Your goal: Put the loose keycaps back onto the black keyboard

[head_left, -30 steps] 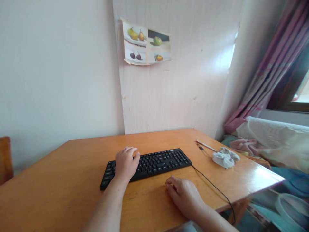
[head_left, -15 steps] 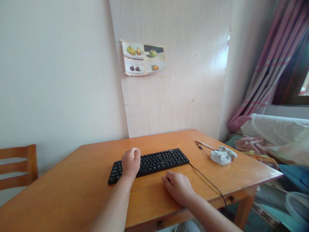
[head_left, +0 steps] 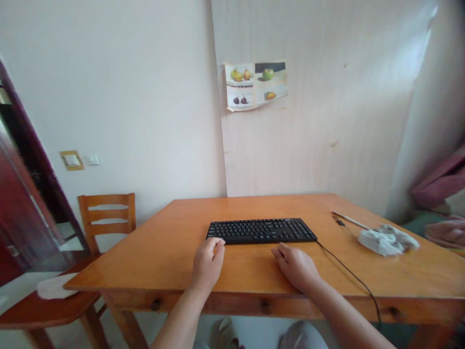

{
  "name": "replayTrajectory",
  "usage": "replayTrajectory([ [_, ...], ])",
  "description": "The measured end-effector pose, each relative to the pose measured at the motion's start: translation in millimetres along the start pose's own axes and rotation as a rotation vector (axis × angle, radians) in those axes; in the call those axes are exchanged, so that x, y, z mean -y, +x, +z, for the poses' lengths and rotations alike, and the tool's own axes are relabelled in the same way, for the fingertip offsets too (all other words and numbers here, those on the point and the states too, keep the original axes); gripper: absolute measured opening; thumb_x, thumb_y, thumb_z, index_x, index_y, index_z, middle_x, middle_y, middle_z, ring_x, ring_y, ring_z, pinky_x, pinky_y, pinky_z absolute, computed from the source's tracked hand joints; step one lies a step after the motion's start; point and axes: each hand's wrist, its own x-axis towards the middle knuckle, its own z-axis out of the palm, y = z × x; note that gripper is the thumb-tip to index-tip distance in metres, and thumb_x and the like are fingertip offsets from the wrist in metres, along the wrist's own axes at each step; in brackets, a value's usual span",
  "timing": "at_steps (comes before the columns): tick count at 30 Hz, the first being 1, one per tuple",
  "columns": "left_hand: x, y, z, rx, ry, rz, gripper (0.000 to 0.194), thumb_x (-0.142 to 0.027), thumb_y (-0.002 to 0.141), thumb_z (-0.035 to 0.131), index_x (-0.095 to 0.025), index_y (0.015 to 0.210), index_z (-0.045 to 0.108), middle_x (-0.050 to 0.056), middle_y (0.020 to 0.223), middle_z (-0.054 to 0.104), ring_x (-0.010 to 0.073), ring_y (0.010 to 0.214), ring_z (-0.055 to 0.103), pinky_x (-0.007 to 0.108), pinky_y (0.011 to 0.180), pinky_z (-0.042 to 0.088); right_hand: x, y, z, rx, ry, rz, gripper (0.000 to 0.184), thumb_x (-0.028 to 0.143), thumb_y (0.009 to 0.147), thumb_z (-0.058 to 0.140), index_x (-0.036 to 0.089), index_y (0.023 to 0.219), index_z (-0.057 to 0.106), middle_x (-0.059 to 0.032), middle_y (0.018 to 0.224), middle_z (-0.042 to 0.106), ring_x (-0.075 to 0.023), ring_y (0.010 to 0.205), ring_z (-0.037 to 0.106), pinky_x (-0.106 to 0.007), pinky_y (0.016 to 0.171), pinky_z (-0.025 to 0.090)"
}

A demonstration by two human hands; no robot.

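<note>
A black keyboard lies flat on the wooden table, its long side roughly parallel to the front edge. My left hand is closed in a loose fist, thumb side up, at the keyboard's near left corner. Whether it touches the keys there I cannot tell. Just in front of the keyboard's right part, my right hand rests curled on the tabletop, apart from the keys. Nothing shows in either hand. From the keyboard's right end a black cable runs across the table and over the front edge.
On the table's right are a crumpled grey-white cloth, a thin white stick and a small black piece. A wooden chair stands at the left. Fruit pictures hang on the wall behind.
My view has turned left, bringing the whole chair into sight. My left hand has come back from above the keyboard's left part to its near edge; the keyboard now lies straighter.
</note>
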Motion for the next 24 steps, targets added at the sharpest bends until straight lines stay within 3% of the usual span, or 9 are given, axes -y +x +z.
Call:
replayTrajectory([
  [5, 6.7, -39.7, -30.6, -0.076, 0.026, -0.052, 0.027, -0.037, 0.092, 0.042, -0.020, 0.084, 0.062, 0.006, 0.087, 0.069, 0.0203, 0.087, 0.063, 0.032, 0.080, 0.047, 1.6, -3.9, -2.2, 0.008, 0.000, -0.023, 0.031, 0.039, 0.098, 0.035, 0.023, 0.090, 0.060, -0.0054, 0.083, 0.072, -0.0200, 0.075, 0.065, -0.028, 0.058, 0.026],
  [10, 14.0, -65.6, -39.5, -0.083, 0.046, -0.091, 0.028, -0.038, 0.093, 0.041, -0.021, 0.083, 0.061, 0.006, 0.087, 0.068, 0.0209, 0.087, 0.064, 0.033, 0.080, 0.048, 3.7, -6.8, -4.4, 0.002, -0.009, -0.042, 0.030, 0.039, 0.097, 0.037, 0.023, 0.093, 0.062, -0.0056, 0.083, 0.072, -0.0198, 0.074, 0.064, -0.028, 0.058, 0.026],
  [17, 26.3, -66.0, -41.4, 0.007, 0.215, 0.020, 0.028, -0.036, 0.091, 0.041, -0.021, 0.082, 0.063, 0.007, 0.088, 0.069, 0.0223, 0.089, 0.062, 0.034, 0.084, 0.046, 13.7, -10.9, -13.3, -0.054, -0.017, -0.011, 0.033, 0.042, 0.096, 0.038, 0.022, 0.089, 0.063, -0.0053, 0.083, 0.072, -0.0179, 0.075, 0.064, -0.028, 0.059, 0.026],
  [24, 32.3, -57.3, -41.6, 0.058, 0.260, -0.010, 0.030, -0.042, 0.089, 0.041, -0.022, 0.083, 0.063, 0.006, 0.093, 0.071, 0.0235, 0.094, 0.064, 0.033, 0.088, 0.046, 10.9, -14.2, -18.2, -0.126, 0.059, 0.030, 0.030, 0.039, 0.096, 0.039, 0.024, 0.096, 0.065, -0.0026, 0.086, 0.072, -0.0154, 0.078, 0.063, -0.025, 0.062, 0.031],
])
